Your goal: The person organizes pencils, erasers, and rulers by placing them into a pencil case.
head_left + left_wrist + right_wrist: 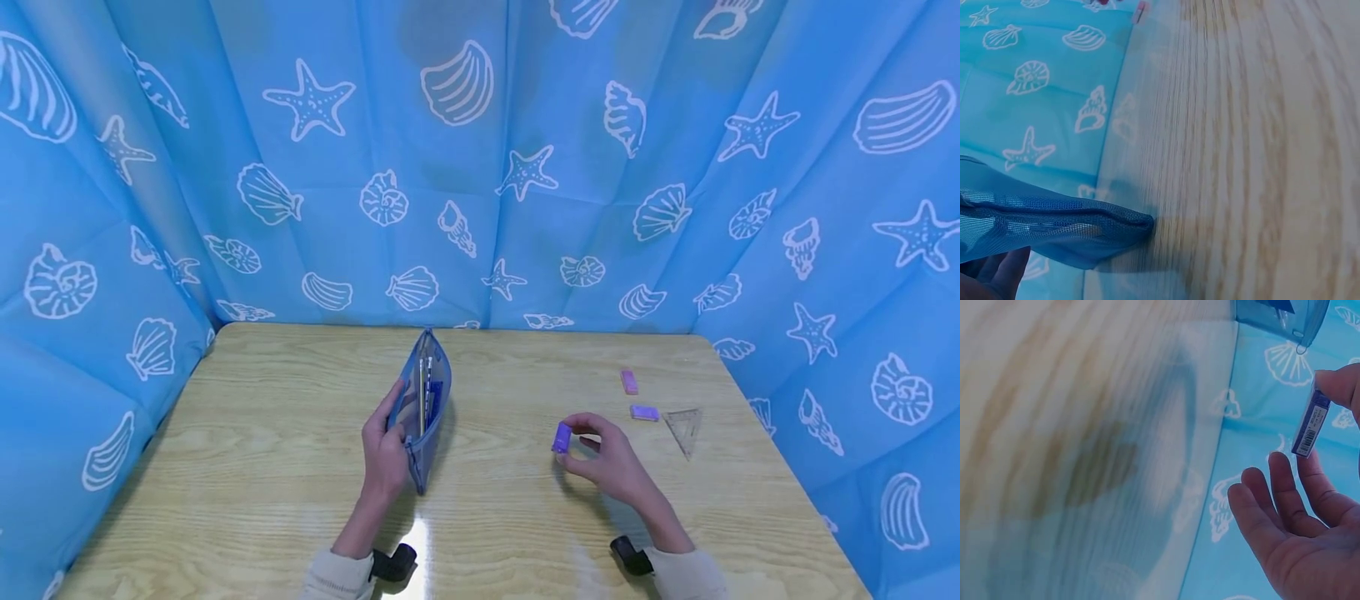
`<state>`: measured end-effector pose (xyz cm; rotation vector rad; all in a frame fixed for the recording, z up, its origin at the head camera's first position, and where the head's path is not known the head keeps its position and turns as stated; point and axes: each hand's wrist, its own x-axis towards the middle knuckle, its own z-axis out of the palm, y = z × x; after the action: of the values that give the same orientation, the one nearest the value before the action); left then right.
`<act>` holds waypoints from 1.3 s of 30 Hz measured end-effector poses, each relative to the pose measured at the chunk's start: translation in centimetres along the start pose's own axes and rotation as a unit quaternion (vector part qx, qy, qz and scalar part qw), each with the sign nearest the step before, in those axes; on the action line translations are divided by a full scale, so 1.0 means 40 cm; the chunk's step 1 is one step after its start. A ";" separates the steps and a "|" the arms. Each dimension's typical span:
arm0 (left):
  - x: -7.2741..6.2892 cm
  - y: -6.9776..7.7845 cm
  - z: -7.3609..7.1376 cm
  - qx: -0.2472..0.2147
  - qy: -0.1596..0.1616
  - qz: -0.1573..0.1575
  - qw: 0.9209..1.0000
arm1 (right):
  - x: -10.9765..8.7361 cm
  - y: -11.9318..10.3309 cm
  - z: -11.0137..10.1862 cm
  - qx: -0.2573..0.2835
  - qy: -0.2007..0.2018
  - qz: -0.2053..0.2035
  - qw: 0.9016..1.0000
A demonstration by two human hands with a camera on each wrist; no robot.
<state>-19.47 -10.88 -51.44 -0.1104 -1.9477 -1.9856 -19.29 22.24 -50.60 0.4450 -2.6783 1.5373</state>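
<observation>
My left hand [386, 454] grips the side of a blue mesh pencil pouch [429, 458], whose mouth gapes upward. Inside the pouch are pencils [422, 387], one of them striped, and a dark blue item [435, 402] I cannot make out fully. In the left wrist view, fingers [1011, 272] hold the pouch's mesh side [1079, 228]. Over the table to the right, my right hand [611, 462] pinches a small purple eraser [562, 437] between thumb and fingertips. A white barcode label shows on the eraser [1311, 428] in the right wrist view; the other fingers are spread.
Right of my right hand lie a purple eraser [644, 412], a pinkish-purple eraser [629, 382] and a clear triangular set square [685, 431]. The wooden table [285, 417] is bordered by a blue shell-patterned curtain [465, 167] at the back and sides.
</observation>
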 end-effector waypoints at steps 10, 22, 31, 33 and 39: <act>0.001 -0.005 0.000 -0.029 -0.005 -0.002 1.000 | 0.020 -0.013 0.020 -0.009 -0.007 -0.006 1.000; -0.002 0.002 0.009 -0.010 0.004 0.004 1.000 | 0.081 -0.046 0.070 0.005 -0.022 -0.030 0.999; -0.003 0.005 0.007 0.000 0.011 0.001 1.000 | 0.118 -0.094 0.101 0.010 -0.036 -0.046 0.998; -0.004 0.006 0.008 -0.003 0.010 0.000 1.000 | 0.126 -0.104 0.108 0.009 -0.039 -0.048 0.998; -0.002 0.008 0.009 0.000 0.007 -0.003 1.000 | 0.154 -0.138 0.124 -0.001 -0.047 -0.062 0.997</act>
<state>-19.37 -10.50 -51.14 -0.0913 -1.9407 -1.9846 -23.16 13.97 -47.53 0.6860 -2.6626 1.5173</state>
